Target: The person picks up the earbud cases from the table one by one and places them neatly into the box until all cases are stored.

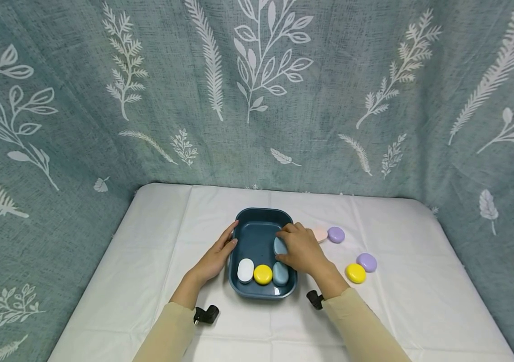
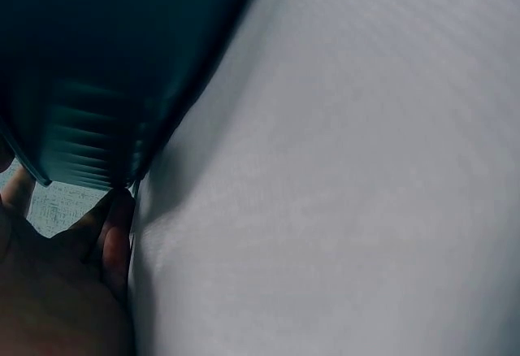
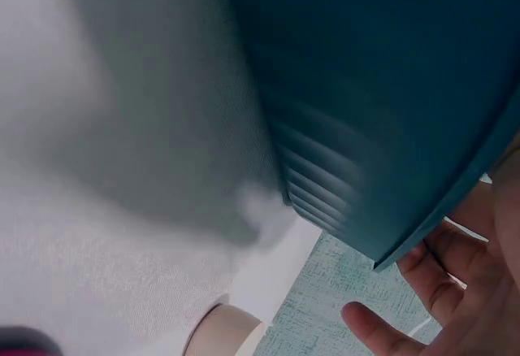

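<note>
A dark blue rectangular tub (image 1: 257,213) with rounded corners stands on the white cloth. My left hand (image 1: 210,261) rests against its left side, fingers extended along the wall; in the left wrist view the fingers (image 2: 114,234) reach the tub's far end. Over the right side of the tub, my right hand (image 1: 303,249) pinches a light blue rounded piece (image 1: 279,247), partly hidden by the fingers. Along the tub's near end lie a white oval piece (image 1: 245,270), a yellow round piece (image 1: 263,274) and another light blue oval piece (image 1: 280,274).
Right of the tub lie a pink piece (image 1: 320,235), partly behind the right hand, and a purple round piece (image 1: 335,235). Nearer are a second purple piece (image 1: 367,262) and a yellow one (image 1: 355,273), side by side. A patterned green curtain (image 1: 247,151) surrounds the table.
</note>
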{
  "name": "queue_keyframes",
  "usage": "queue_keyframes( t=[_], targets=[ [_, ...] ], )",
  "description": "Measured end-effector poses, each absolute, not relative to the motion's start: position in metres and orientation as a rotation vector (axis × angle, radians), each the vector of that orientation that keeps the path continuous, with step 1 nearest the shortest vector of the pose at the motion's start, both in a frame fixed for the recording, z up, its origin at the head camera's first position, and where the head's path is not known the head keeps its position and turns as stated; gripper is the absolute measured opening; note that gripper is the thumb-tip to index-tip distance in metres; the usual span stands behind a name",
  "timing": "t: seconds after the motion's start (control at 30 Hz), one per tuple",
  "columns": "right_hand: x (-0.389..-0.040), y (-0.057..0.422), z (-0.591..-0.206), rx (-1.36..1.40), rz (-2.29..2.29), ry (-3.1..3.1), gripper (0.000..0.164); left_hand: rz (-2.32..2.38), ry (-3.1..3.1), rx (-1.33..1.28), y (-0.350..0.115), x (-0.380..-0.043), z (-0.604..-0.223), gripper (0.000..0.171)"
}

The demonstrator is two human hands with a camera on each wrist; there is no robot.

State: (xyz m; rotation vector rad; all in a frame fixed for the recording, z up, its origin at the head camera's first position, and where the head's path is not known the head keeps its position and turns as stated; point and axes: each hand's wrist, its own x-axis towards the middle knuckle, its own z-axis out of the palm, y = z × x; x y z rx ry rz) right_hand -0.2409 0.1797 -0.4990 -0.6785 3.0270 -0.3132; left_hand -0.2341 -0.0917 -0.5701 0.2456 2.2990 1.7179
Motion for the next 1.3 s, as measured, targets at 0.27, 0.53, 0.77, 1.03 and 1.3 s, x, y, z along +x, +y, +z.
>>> queue_keyframes(
  t=[0.27,0.53,0.77,1.03,1.3],
  targets=[
    [-0.243,0.177,-0.504,-0.681,-0.205,3.043,0.061,1.712,2.303,0.249,-0.092,-0.234,-0.57,0.053],
    [-0.243,0.171,-0.502,-0.658,-0.107,3.041,0.061,1.72,2.295,0.249,-0.092,-0.234,-0.57,0.054],
    [-0.243,0.167,-0.504,-0.624,-0.033,3.038,0.061,1.719,2.294,0.244,-0.092,-0.235,-0.572,0.053],
    [-0.244,0.165,-0.504,-0.612,-0.023,3.03,0.06,1.719,2.29,0.236,-0.093,-0.235,-0.572,0.051],
    [-0.242,0.163,-0.502,-0.606,-0.04,3.004,0.059,1.711,2.301,0.224,-0.092,-0.234,-0.572,0.051]
  ],
)
